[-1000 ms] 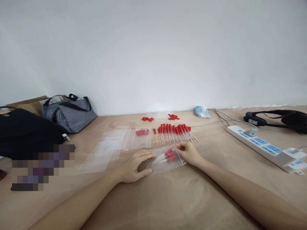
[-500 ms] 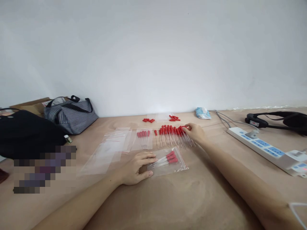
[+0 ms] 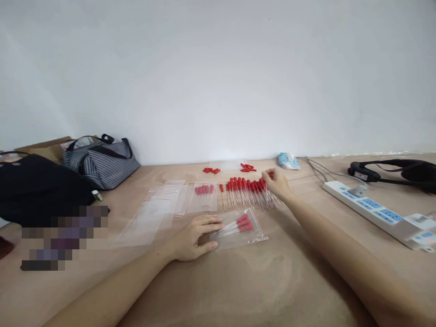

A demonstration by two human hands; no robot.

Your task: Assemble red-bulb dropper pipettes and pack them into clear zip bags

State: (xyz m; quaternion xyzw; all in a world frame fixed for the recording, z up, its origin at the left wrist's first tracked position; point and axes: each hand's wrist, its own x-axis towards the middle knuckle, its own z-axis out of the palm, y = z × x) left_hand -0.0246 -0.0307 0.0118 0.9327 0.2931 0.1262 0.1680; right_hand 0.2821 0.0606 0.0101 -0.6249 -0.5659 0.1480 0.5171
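My left hand (image 3: 199, 237) lies on the left end of a clear zip bag (image 3: 226, 244), fingers and thumb apart. Inside the bag are several glass droppers with red rubber bulbs (image 3: 244, 222). At the right end of a row of red-bulbed droppers (image 3: 241, 185), the fingers of my right hand (image 3: 276, 182) are closed in a pinch on a dropper, its bulb mostly hidden by them. The row's glass tubes point toward me. Left of the row lies another clear bag (image 3: 211, 205) with several droppers on it or in it; I cannot tell which.
Flat clear bags (image 3: 150, 222) overlap at the left. Loose red bulbs (image 3: 211, 170) and more bulbs (image 3: 248, 168) lie near the wall. A striped bag (image 3: 109, 165), a black bag (image 3: 37, 190) and a small vial (image 3: 97, 195) stand left; a power strip (image 3: 368, 211), headset (image 3: 391, 170) and blue packet (image 3: 288, 161) are right.
My right hand has risen slightly and shifted a little away from me at the row's right end. My left hand and the bag under it stay in place.
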